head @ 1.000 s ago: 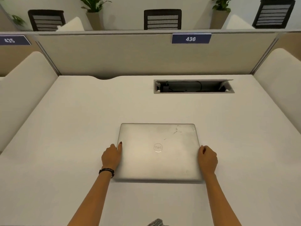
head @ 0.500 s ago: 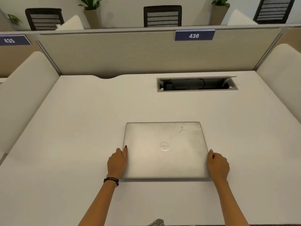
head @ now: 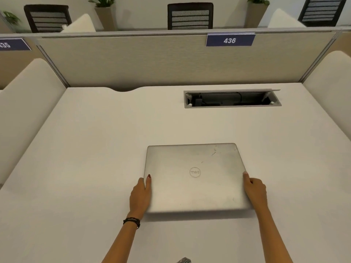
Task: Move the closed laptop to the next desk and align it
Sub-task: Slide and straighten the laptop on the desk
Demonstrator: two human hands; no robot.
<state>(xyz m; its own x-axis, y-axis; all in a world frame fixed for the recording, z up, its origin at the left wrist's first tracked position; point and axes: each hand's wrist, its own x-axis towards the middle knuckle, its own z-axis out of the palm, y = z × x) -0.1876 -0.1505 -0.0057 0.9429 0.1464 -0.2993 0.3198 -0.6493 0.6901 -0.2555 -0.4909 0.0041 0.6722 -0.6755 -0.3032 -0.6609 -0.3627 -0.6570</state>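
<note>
A closed silver laptop [head: 195, 177] with a round logo on its lid lies flat on the white desk [head: 91, 158], a little right of the middle. My left hand [head: 141, 194] grips its left edge, thumb on the lid, with a dark band on the wrist. My right hand [head: 255, 190] grips its right edge. The fingers of both hands curl under the sides and are hidden. The laptop's near edge casts a blurred shadow on the desk.
An open cable hatch [head: 231, 98] is cut into the desk behind the laptop. A beige partition [head: 152, 59] with a sign reading 436 [head: 230, 40] closes the back. Padded side dividers [head: 26, 103] stand left and right. A sign ending 35 [head: 11, 44] marks the desk to the left.
The laptop and both hands sit slightly further right in view than one second ago. The hands keep the same hold on the two side edges.
</note>
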